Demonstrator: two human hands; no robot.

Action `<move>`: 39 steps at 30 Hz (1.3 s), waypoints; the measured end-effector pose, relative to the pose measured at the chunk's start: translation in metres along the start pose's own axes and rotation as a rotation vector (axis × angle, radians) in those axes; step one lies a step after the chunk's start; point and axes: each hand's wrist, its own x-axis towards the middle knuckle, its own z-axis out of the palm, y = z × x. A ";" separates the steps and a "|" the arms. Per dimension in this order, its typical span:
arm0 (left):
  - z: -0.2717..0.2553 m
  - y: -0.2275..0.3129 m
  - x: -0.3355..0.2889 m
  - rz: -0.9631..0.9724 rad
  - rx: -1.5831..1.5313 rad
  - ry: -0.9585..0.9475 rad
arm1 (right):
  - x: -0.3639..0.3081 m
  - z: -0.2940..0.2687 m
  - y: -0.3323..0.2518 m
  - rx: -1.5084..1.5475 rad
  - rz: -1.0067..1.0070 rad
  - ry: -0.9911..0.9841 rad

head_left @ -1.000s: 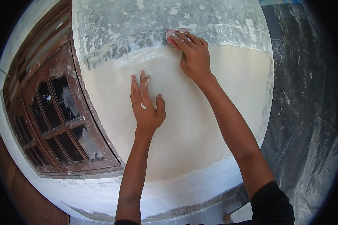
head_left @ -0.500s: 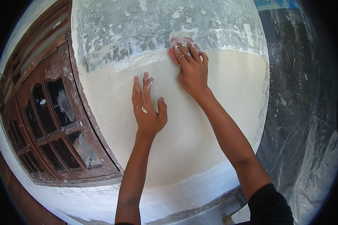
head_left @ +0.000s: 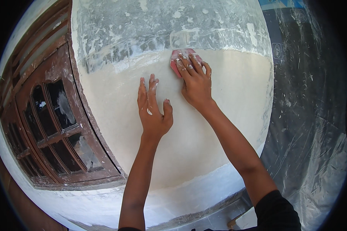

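My right hand [head_left: 195, 79] presses a flat, pink, angular putty scraper [head_left: 175, 66] against the wall, its fingers spread over the tool's face. White paste smears the fingers and the scraper. The scraper lies just under the boundary between the smooth cream coat [head_left: 196, 142] and the rough grey, patchy area [head_left: 162, 23] above. A pale fresh smear [head_left: 180, 39] shows on the grey directly above the tool. My left hand [head_left: 155, 111] is raised before the cream part, fingers stretched and apart, holding nothing. White paste dots its fingertips and palm edge; whether it touches the wall I cannot tell.
On the left is a brown wooden window [head_left: 61, 134] with glass panes and paint smears. Dark plastic sheeting [head_left: 297, 96] hangs at the right. Below the cream coat runs a bluish-white wall band [head_left: 181, 202], with grey floor tiles [head_left: 223, 215] at its foot.
The right hand has drawn the scraper down from the grey area onto the cream coat, leaving a pale smear above. My left hand has barely shifted.
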 end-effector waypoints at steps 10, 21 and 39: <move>0.005 0.006 -0.007 0.028 0.034 -0.031 | -0.008 0.003 -0.004 0.036 0.035 -0.044; 0.008 0.013 -0.014 0.028 0.027 -0.075 | 0.036 0.003 0.043 -0.017 0.067 0.062; 0.004 0.010 -0.019 0.116 0.134 -0.093 | -0.019 -0.004 0.042 0.085 0.030 0.010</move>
